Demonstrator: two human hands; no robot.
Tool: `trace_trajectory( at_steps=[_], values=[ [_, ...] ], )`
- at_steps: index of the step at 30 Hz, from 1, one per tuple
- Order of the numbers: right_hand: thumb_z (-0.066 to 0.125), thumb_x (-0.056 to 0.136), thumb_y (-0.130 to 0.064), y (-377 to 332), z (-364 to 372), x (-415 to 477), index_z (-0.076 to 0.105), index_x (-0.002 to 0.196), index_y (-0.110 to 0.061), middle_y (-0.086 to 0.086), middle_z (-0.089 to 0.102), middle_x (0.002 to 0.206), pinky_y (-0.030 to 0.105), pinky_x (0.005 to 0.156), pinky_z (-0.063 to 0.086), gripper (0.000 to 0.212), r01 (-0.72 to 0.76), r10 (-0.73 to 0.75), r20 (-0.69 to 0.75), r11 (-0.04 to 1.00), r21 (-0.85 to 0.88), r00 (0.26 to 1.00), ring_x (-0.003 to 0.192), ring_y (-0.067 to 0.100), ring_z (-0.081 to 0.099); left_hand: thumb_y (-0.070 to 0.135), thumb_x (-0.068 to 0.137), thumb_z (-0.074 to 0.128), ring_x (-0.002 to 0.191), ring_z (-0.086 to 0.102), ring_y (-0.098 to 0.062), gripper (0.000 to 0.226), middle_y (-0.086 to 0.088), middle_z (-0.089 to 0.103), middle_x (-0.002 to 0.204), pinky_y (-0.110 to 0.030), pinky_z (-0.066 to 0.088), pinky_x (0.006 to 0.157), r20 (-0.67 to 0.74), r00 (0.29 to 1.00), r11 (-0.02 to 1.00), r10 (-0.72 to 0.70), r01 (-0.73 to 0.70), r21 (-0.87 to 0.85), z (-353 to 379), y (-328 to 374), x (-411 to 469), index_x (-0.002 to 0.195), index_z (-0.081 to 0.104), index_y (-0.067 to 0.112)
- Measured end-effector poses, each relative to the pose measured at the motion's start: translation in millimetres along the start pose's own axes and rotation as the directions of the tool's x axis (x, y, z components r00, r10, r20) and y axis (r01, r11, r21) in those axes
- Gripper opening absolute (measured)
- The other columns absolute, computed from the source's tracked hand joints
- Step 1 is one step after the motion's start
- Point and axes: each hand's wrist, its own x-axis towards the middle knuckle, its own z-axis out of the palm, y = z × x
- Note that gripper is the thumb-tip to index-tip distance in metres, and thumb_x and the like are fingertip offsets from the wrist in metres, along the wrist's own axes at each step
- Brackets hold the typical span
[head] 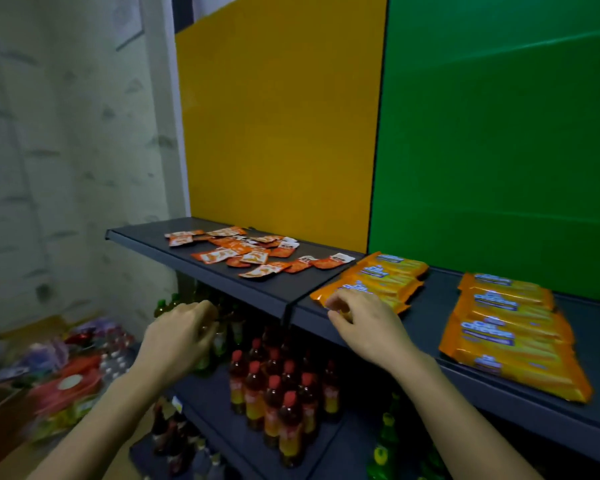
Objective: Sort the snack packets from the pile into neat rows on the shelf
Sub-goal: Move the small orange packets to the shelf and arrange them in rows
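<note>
Right hand (364, 323) is pinching the biscuit packet (392, 295) by its near end, probably light, crinkly and slippery, while left hand (181, 336) is hanging curled, can't tell around what.

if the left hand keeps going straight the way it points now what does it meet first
Most likely the front lip of the dark shelf, just ahead of the left hand, with the pile of small orange packets beyond it. Depth is unclear; it could pass under the lip instead.
</note>
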Motion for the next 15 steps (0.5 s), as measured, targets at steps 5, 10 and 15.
trace_trajectory(
  at_steps=[5,10,15],
  values=[
    [0.048,0.092,-0.027,-33.3,34.4,44.4,0.059,0.116,-0.022,-0.003,0.063,0.114,0.032,0.088,0.046,0.026,0.004,-0.004,0.035,1.000,0.006,0.999,0.109,0.018,0.057,0.033,0.089,0.051,0.096,0.063,-0.030,0.026,-0.006,0.068,0.100,-0.035,0.047,0.070,-0.005,1.000,0.999,-0.027,0.027,0.029,4.5,-44.9,12.1,0.099,0.063,0.012],
    [0.050,0.092,-0.025,-53.0,68.8,92.7,0.060,0.115,-0.018,0.000,0.066,0.112,0.030,0.086,0.046,0.026,-0.059,0.056,0.053,0.997,0.056,0.997,0.106,0.021,0.060,0.032,0.091,0.050,0.098,0.060,-0.023,0.022,-0.001,0.066,0.100,-0.031,0.041,0.066,0.010,0.998,0.998,-0.058,0.057,0.033,20.7,-85.9,30.5,0.100,0.061,0.016],
    [0.049,0.092,-0.028,-53.6,100.2,146.3,0.061,0.112,-0.018,0.003,0.065,0.112,0.033,0.083,0.045,0.025,-0.167,0.167,0.024,0.985,0.038,0.986,0.107,0.026,0.057,0.035,0.090,0.050,0.096,0.060,-0.023,0.023,-0.002,0.066,0.100,-0.034,0.049,0.073,0.025,0.998,0.998,-0.059,0.058,0.028,43.7,-129.3,70.5,0.101,0.060,0.017]
  ],
)
